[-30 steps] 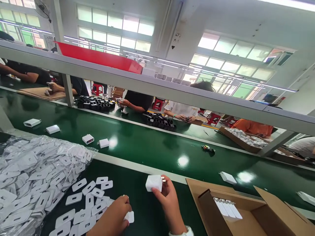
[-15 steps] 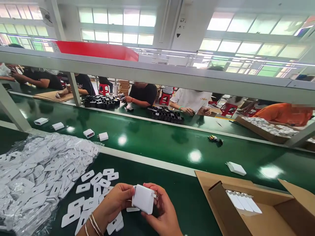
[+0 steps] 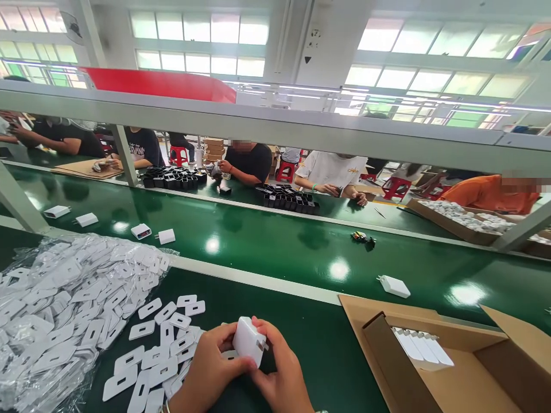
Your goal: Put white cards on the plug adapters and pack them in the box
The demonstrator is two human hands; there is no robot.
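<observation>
Both of my hands hold a white charger block [image 3: 248, 340] with metal prongs low at the centre of the head view. My left hand [image 3: 210, 370] grips its left side and my right hand [image 3: 279, 376] closes round its right and underside. Loose flat white plastic plates [image 3: 161, 338] with slots lie on the green bench just left of my hands. A large clear bag of the same plates [image 3: 55, 310] spreads out further left.
An open cardboard box [image 3: 434, 373] with several white chargers [image 3: 424, 347] stands at the right. Single white chargers [image 3: 394, 285] lie on the green conveyor [image 3: 275, 252]. Across it, several people sit by trays of black parts [image 3: 288, 201]. A grey beam [image 3: 275, 129] crosses overhead.
My left hand came up from the loose plates and joined my right hand on the charger. The charger dropped lower and turned between both hands. Chargers on the conveyor drifted left.
</observation>
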